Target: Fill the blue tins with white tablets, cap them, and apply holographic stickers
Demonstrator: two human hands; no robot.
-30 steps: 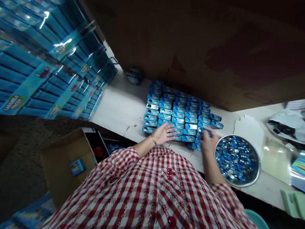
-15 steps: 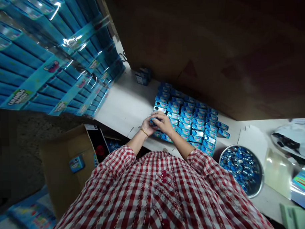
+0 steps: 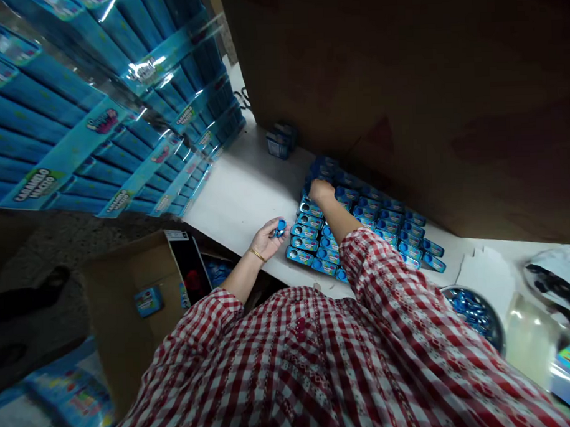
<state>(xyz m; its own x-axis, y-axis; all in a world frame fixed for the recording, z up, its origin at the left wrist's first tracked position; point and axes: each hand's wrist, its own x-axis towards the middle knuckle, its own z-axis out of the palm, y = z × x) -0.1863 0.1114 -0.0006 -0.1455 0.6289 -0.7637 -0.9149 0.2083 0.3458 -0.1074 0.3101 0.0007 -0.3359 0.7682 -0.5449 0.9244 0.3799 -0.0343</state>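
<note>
Rows of small blue boxes [image 3: 374, 226] lie open side up on the white table [image 3: 240, 193]. My left hand [image 3: 267, 236] hovers at the left edge of the rows, its fingers closed on several small blue round pieces [image 3: 280, 225]. My right hand [image 3: 320, 190] reaches across to the far left corner of the rows, its fingers curled down onto a box there; what they hold, if anything, is hidden. My sleeves are red and white check.
A metal bowl [image 3: 497, 330] of blue round pieces stands at the right. Wrapped stacks of blue cartons [image 3: 98, 108] rise on the left. A large brown cardboard box [image 3: 402, 91] looms behind the rows. An open cardboard box [image 3: 129, 306] sits below the table.
My hands were together at the near left of the rows; now the right hand has reached to the far left corner, and the left stays back with the blue pieces.
</note>
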